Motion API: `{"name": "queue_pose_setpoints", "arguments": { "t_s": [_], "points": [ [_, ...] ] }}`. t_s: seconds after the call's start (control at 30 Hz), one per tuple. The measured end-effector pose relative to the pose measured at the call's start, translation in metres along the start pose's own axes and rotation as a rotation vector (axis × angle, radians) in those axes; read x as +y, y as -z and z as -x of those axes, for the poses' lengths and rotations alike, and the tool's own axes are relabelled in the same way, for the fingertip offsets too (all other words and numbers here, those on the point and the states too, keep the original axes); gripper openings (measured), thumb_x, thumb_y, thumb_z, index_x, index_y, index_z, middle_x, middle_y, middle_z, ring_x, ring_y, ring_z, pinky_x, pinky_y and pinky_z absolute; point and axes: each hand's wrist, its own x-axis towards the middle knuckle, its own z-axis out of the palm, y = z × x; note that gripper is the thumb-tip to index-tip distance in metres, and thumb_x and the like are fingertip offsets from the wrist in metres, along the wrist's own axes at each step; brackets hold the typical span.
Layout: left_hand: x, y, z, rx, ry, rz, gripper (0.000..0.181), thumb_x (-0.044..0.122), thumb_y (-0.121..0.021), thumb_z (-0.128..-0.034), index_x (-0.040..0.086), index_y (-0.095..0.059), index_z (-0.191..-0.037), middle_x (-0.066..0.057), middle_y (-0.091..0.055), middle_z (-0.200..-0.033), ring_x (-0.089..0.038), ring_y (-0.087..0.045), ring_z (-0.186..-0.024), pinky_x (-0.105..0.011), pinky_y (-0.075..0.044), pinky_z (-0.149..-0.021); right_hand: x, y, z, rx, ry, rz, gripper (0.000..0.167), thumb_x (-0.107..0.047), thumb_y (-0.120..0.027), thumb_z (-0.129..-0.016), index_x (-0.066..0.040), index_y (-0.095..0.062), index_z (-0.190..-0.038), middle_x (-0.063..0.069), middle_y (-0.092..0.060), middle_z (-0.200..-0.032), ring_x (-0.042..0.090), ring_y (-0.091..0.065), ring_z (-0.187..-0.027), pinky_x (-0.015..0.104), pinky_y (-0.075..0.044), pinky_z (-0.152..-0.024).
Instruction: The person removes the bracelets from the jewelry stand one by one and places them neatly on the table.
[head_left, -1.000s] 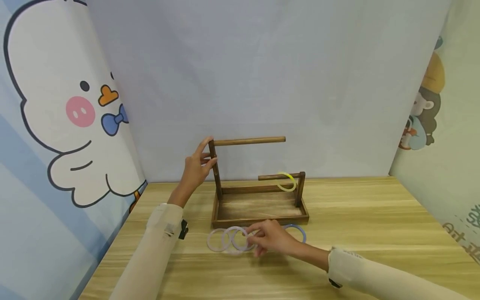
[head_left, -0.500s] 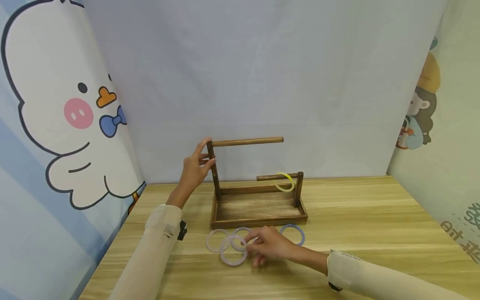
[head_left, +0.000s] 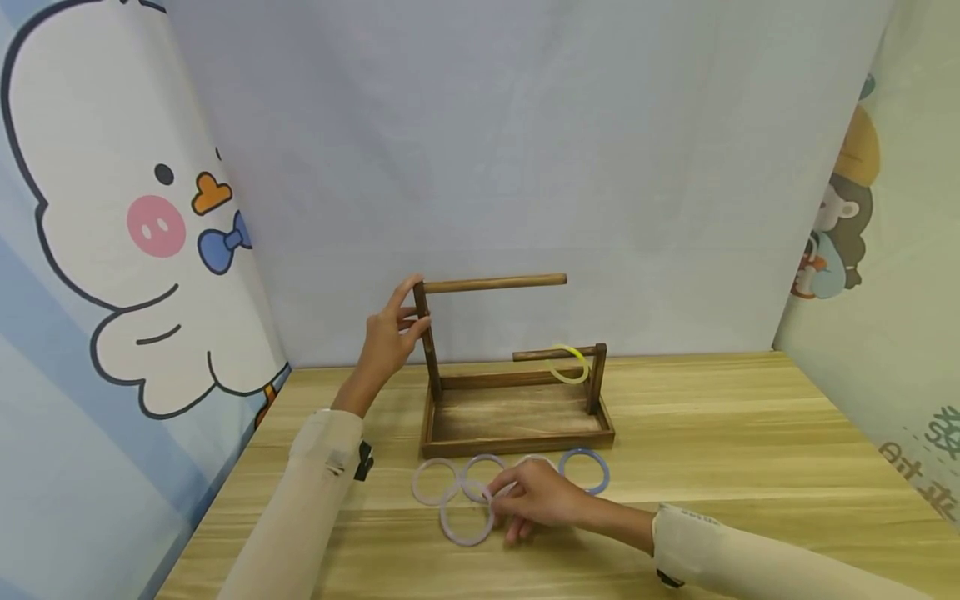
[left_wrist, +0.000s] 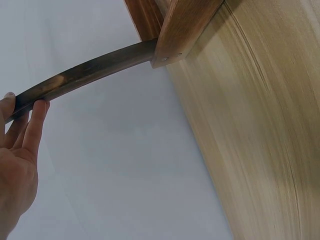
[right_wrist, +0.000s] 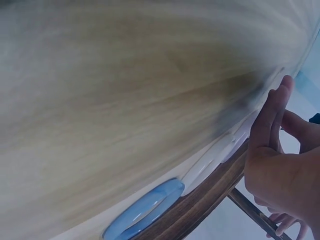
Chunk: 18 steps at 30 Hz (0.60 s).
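My left hand (head_left: pixel 387 337) holds the upper part of the tall left post of a dark wooden rack (head_left: pixel 517 444), thumb on one side and fingers on the other. In the left wrist view, the fingers (left_wrist: pixel 35 127) lie against that post (left_wrist: pixel 90 70). At the front of the rack, my right hand (head_left: pixel 542 493) pinches the right edge of a pale purple bangle (head_left: pixel 467 543) at the table top. Two more pale bangles (head_left: pixel 427 502) lie just behind it. Another whitish bangle (head_left: pixel 536 457) is partly hidden behind the right hand.
A blue bangle (head_left: pixel 585 452) lies right of the right hand, close to the rack's tray. On the rack's short lower bar (head_left: pixel 532 355) hangs a yellow bangle (head_left: pixel 581 367). A longer bar (head_left: pixel 495 283) extends right from the tall post. A pale cloth backdrop (head_left: pixel 525 167) stands behind the table.
The right hand has drawn the pale purple bangle toward the front of the table, away from the other pale bangles. The left hand stays on the post.
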Motion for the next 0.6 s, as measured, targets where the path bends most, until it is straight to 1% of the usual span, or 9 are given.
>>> {"name": "queue_pose_setpoints", "arguments": {
  "t_s": [0.13,0.3,0.37,0.47,0.6],
  "points": [
    [0.0003,0.0001,0.0,-0.002,0.0,-0.007,0.071,0.004,-0.072,-0.0981,0.024,-0.041,-0.159,-0.03,-0.072,-0.116,-0.04,-0.075,-0.101,-0.046,-0.066,-0.084,0.0002,-0.0006,0.0017,-0.006,-0.014,-0.002,0.027,-0.002,-0.069,-0.098,0.013,-0.068,-0.121,0.018,-0.077,-0.083,0.038,-0.075,-0.062,0.027,-0.063,-0.05],
    [0.0003,0.0002,-0.0003,0.003,-0.007,-0.007,0.071,0.003,-0.072,-0.0978,0.023,-0.041,-0.158,-0.031,-0.072,-0.116,-0.04,-0.075,-0.1,-0.047,-0.066,-0.083,0.001,-0.001,0.0024,0.006,-0.039,-0.015,0.031,-0.002,-0.07,-0.098,0.012,-0.066,-0.125,0.015,-0.077,-0.081,0.026,-0.075,-0.059,0.027,-0.063,-0.051],
    [0.0002,0.0,-0.0006,0.004,-0.007,-0.003,0.071,0.003,-0.072,-0.0978,0.023,-0.041,-0.158,-0.031,-0.072,-0.116,-0.04,-0.075,-0.101,-0.046,-0.066,-0.084,0.0021,-0.0012,0.0024,0.013,-0.046,-0.014,0.034,-0.002,-0.07,-0.097,0.011,-0.064,-0.128,0.015,-0.077,-0.081,0.024,-0.075,-0.058,0.027,-0.063,-0.051],
    [0.0007,0.0,-0.0007,0.002,0.003,-0.001,0.071,0.004,-0.072,-0.0981,0.024,-0.041,-0.158,-0.03,-0.072,-0.116,-0.04,-0.075,-0.101,-0.044,-0.066,-0.084,0.0036,-0.0024,0.0018,0.026,-0.052,-0.016,0.039,-0.002,-0.071,-0.097,0.011,-0.061,-0.132,0.014,-0.077,-0.081,0.025,-0.075,-0.058,0.028,-0.064,-0.051],
    [0.0005,0.0002,-0.0011,0.001,0.01,-0.001,0.07,0.004,-0.072,-0.0983,0.025,-0.041,-0.158,-0.029,-0.072,-0.116,-0.039,-0.075,-0.102,-0.043,-0.066,-0.084,0.0038,-0.0048,-0.0002,0.041,-0.056,-0.024,0.041,-0.002,-0.073,-0.095,0.01,-0.06,-0.133,0.014,-0.077,-0.08,0.028,-0.075,-0.059,0.029,-0.064,-0.051]
  ]
}}
